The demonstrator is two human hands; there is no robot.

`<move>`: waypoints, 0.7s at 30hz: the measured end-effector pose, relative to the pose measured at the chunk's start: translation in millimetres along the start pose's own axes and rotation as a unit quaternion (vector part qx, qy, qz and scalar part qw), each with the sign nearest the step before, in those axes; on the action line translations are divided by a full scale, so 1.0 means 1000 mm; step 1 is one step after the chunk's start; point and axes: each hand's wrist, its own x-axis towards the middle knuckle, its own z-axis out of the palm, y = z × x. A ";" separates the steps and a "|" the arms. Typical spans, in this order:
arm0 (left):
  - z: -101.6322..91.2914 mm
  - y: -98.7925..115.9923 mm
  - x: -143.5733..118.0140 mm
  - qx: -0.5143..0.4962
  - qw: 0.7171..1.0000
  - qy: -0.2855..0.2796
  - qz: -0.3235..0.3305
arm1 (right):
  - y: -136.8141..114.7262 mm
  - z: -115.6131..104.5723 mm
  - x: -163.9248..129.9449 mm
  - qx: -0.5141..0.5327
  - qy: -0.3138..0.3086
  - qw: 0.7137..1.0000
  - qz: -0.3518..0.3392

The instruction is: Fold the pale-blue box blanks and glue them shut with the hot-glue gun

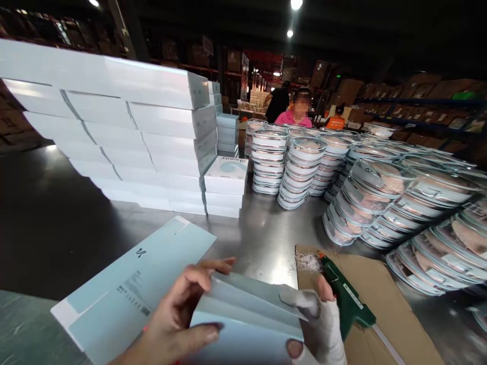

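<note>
Beyond the hands and to their left, a tall stack of closed white boxes [133,132] rises from the tabletop [262,238]: judging by it, much packing is finished. Ahead and to the right, many stacks of round lidded containers [342,172] still wait unboxed. A flat unfolded carton [129,289] lies just left of the left hand. A green glue gun [346,299] rests on cardboard [384,299] beside the right hand. The left hand [171,319] and the wrapped right hand [323,324] both grip a half-folded pale blue carton [247,314], flaps open, between them.
</note>
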 end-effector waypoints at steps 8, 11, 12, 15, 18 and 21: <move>-0.002 0.012 0.012 0.046 0.996 -0.072 -0.001 | 0.001 -0.007 0.008 -0.130 -0.089 0.986 -0.054; -0.005 0.023 0.017 0.061 0.995 -0.082 -0.018 | -0.004 -0.013 0.013 -0.114 -0.127 0.983 -0.070; -0.005 0.026 0.019 0.064 0.994 -0.080 -0.021 | -0.005 -0.014 0.015 -0.096 -0.139 0.983 -0.071; -0.004 0.029 0.020 0.076 0.993 -0.082 -0.022 | -0.006 -0.019 0.020 -0.071 -0.160 0.982 -0.074; -0.003 0.026 0.020 0.083 0.993 -0.085 -0.020 | -0.003 -0.021 0.025 -0.084 -0.166 0.978 -0.090; -0.003 0.022 0.017 0.091 0.992 -0.085 -0.019 | 0.000 -0.020 0.026 -0.083 -0.160 0.978 -0.103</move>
